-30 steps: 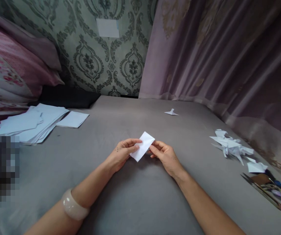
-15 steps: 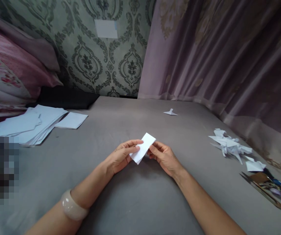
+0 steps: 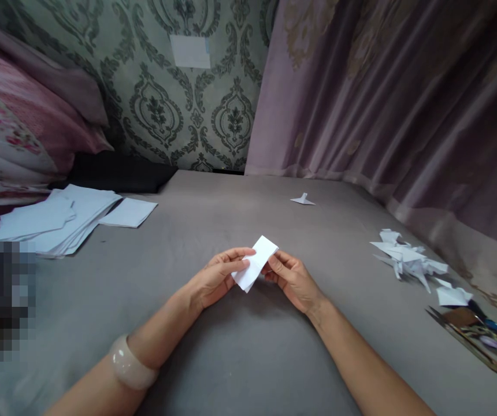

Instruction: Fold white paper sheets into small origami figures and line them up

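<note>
A small folded piece of white paper (image 3: 257,261), longer than wide and made of several layers, is held tilted above the grey surface (image 3: 214,225). My left hand (image 3: 220,275) pinches its left side, thumb and forefinger lying over the face and the other fingers curled beneath. On the right edge, my right hand (image 3: 289,280) grips the same paper between thumb and fingers; its fingertips are partly hidden behind it. A pale bangle (image 3: 132,364) circles my left forearm.
Paper sheets (image 3: 90,222) lie stacked at left beside a smaller paper stack (image 3: 129,212). Far off sits one folded paper figure (image 3: 303,200). Several folded paper figures (image 3: 408,257) are heaped at right, near pointed scissors or a similar tool (image 3: 469,344). A curtain (image 3: 318,115) borders the back right.
The view has shifted slightly, so everything sits a little further right. Both hands keep hold of the folded paper, with hardly any change in their grip.
</note>
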### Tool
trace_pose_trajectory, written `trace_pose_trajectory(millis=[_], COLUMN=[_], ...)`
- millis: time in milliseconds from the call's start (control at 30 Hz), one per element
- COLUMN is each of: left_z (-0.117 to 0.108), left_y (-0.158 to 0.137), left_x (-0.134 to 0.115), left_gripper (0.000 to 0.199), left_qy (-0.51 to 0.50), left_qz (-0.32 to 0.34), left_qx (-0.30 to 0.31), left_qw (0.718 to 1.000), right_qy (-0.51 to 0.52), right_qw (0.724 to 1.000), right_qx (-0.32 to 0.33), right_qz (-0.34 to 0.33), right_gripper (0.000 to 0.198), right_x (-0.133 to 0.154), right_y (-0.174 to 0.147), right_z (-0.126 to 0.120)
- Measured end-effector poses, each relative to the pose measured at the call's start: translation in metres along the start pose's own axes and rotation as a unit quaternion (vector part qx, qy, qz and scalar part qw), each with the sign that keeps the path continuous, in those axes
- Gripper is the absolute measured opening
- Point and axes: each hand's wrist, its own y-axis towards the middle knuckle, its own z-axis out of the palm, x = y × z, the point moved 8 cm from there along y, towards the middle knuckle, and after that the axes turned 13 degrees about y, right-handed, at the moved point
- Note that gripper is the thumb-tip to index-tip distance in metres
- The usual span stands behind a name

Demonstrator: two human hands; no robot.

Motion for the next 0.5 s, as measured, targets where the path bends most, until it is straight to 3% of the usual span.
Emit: trace_pose_trajectory(millis=[500], left_z=[-0.0007], left_y=[0.0011], left_x=[-0.0017], left_gripper=[0.032], left_qy=[-0.007], left_qz=[0.009], left_qx=[0.005], left_qw=[1.0], right_qy=[0.005], right_qw=[1.0], right_qx=[-0.002], right_qz=[-0.004], right_gripper=[0.025], right_x=[-0.0018], right_y=[0.0009], right_z=[-0.0016])
